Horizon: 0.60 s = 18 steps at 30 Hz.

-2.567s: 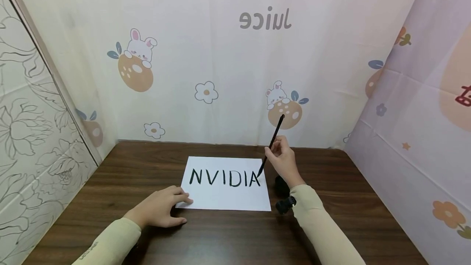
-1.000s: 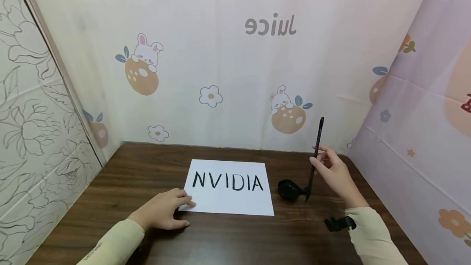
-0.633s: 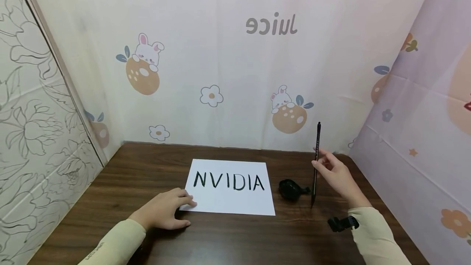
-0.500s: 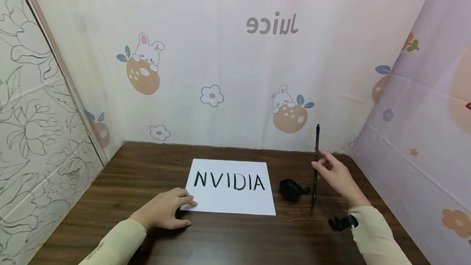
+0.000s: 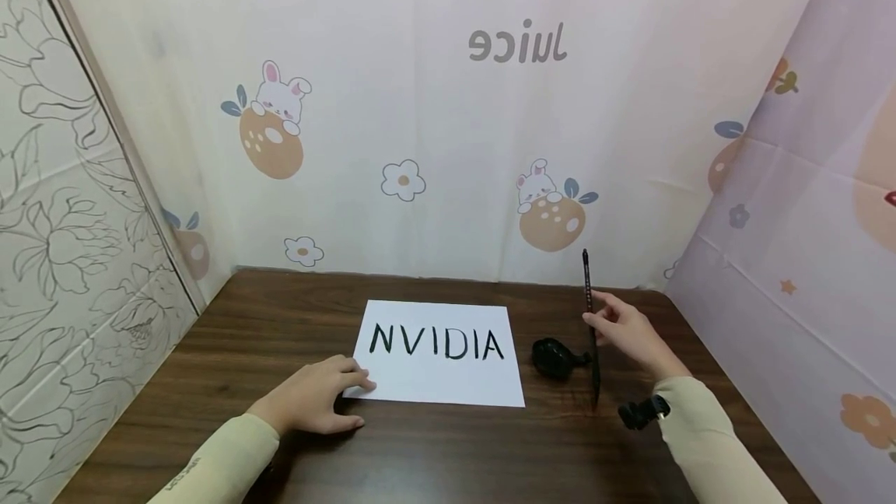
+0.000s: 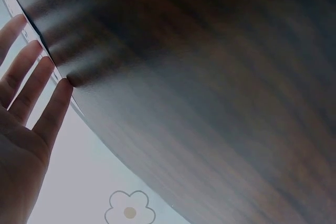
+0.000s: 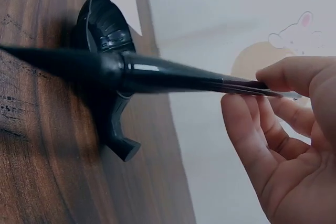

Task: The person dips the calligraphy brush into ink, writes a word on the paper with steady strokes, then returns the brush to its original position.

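My right hand (image 5: 628, 334) pinches a black calligraphy brush (image 5: 586, 278) by its handle, tip down, just right of a small black ink dish (image 5: 551, 358). In the right wrist view the thumb and fingers grip the handle's thin part, and the brush's dark pointed tip (image 7: 58, 66) crosses in front of the dish with its short spout-like stub (image 7: 123, 148). White paper (image 5: 434, 386) lettered "NVIDIA" in black lies left of the dish. My left hand (image 5: 311, 395) lies on the paper's lower left corner, fingers extended; the left wrist view shows them (image 6: 37, 85) along its edge.
The dark wooden table (image 5: 420, 457) ends at a pale printed curtain (image 5: 434, 99) behind. Further cloth walls stand at left and right. A black wrist device (image 5: 642, 413) sits on the right sleeve; dark marks spot the wood near the dish.
My right hand has lifted the brush from the paper's last letter and carried it right, beside the dish. Lately it has shifted slightly left and the brush leans more. The left hand stays put.
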Each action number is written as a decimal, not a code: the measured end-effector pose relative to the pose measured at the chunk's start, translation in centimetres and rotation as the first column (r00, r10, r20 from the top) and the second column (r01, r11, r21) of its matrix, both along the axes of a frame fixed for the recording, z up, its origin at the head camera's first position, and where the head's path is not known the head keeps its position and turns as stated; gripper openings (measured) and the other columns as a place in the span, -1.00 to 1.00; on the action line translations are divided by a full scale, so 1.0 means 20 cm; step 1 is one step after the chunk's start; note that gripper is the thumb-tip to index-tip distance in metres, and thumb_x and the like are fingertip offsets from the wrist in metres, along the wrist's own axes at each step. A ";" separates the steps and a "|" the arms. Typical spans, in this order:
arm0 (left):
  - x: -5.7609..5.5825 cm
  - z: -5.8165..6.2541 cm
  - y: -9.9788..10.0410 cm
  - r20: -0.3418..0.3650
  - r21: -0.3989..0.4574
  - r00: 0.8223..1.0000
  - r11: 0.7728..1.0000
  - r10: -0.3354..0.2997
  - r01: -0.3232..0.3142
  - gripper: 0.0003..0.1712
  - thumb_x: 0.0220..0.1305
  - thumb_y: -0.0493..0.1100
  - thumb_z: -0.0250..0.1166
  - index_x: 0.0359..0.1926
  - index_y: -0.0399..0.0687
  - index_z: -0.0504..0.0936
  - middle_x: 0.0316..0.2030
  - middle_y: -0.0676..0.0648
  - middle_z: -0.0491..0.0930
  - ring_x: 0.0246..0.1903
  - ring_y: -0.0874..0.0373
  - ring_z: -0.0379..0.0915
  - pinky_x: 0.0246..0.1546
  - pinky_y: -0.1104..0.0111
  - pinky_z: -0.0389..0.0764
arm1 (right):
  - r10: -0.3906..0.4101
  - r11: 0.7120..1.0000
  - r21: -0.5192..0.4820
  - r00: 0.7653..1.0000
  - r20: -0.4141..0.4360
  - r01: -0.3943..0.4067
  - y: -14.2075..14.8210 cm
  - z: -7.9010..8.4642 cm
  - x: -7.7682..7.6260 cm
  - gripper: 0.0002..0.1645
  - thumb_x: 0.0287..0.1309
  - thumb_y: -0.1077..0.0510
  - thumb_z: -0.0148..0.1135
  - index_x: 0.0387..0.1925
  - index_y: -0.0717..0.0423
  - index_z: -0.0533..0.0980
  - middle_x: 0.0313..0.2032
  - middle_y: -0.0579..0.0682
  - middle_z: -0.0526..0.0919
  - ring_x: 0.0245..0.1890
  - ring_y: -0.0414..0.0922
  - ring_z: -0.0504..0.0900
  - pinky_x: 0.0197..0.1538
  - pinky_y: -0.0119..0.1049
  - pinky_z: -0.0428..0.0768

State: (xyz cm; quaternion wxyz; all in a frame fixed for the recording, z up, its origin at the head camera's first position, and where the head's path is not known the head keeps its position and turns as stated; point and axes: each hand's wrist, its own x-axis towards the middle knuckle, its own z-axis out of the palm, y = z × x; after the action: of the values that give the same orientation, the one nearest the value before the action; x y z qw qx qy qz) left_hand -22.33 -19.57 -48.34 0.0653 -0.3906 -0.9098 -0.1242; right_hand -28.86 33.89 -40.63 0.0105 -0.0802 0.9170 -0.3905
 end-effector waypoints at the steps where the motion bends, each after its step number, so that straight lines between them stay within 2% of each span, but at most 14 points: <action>1: 0.00 0.00 0.00 0.000 0.000 1.000 1.000 0.000 0.000 -0.50 0.15 0.23 0.41 0.07 0.19 0.69 0.04 0.09 0.55 -0.03 0.19 0.50 -0.12 0.21 0.61 | 0.007 1.000 -0.007 1.000 0.014 -0.007 0.00 0.00 -0.01 -0.14 0.43 -0.07 0.16 0.50 0.32 0.10 -0.22 0.13 0.55 -0.33 0.02 0.65 -0.11 0.04 0.65; 7: 0.00 0.01 0.00 -0.022 0.017 1.000 1.000 -0.010 0.010 -0.51 0.13 0.20 0.43 0.05 0.16 0.70 0.02 0.09 0.56 -0.04 0.18 0.51 -0.12 0.21 0.60 | 0.040 0.999 -0.005 0.996 0.078 -0.040 -0.01 -0.04 -0.06 -0.20 0.42 0.02 0.19 0.45 0.40 0.14 -0.27 0.12 0.56 -0.36 0.00 0.62 -0.19 -0.04 0.67; 11: 0.00 0.01 0.00 -0.033 0.018 0.999 1.000 -0.016 0.017 -0.51 0.13 0.20 0.43 0.05 0.16 0.70 0.01 0.08 0.56 -0.05 0.19 0.51 -0.12 0.22 0.60 | 0.055 0.996 0.063 0.991 0.122 -0.063 0.00 -0.07 -0.11 -0.25 0.41 0.04 0.18 0.41 0.40 0.20 -0.29 0.10 0.58 -0.36 0.01 0.61 -0.30 -0.12 0.62; 15: 0.00 0.01 0.00 -0.017 0.009 1.000 1.000 -0.010 0.010 -0.51 0.14 0.21 0.43 0.06 0.17 0.69 0.02 0.09 0.55 -0.04 0.19 0.50 -0.11 0.23 0.60 | 0.068 0.992 0.092 0.982 0.179 -0.085 0.00 -0.09 -0.14 -0.28 0.40 0.07 0.16 0.40 0.42 0.21 -0.23 0.12 0.61 -0.32 0.01 0.61 -0.32 -0.13 0.60; 18: 0.00 0.01 0.00 -0.003 0.001 1.000 1.000 -0.005 0.005 -0.51 0.14 0.21 0.42 0.07 0.18 0.69 0.03 0.09 0.55 -0.03 0.19 0.50 -0.10 0.22 0.59 | 0.073 0.992 0.081 0.973 0.217 -0.093 -0.01 -0.09 -0.16 -0.30 0.39 0.12 0.16 0.38 0.44 0.22 -0.29 0.09 0.62 -0.37 -0.02 0.59 -0.32 -0.13 0.59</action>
State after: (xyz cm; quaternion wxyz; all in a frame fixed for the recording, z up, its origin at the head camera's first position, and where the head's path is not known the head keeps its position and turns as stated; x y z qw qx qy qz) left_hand -22.31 -19.50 -48.18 0.0665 -0.3931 -0.9087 -0.1240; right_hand -31.99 33.62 -42.44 0.1292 -0.0755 0.9231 -0.3543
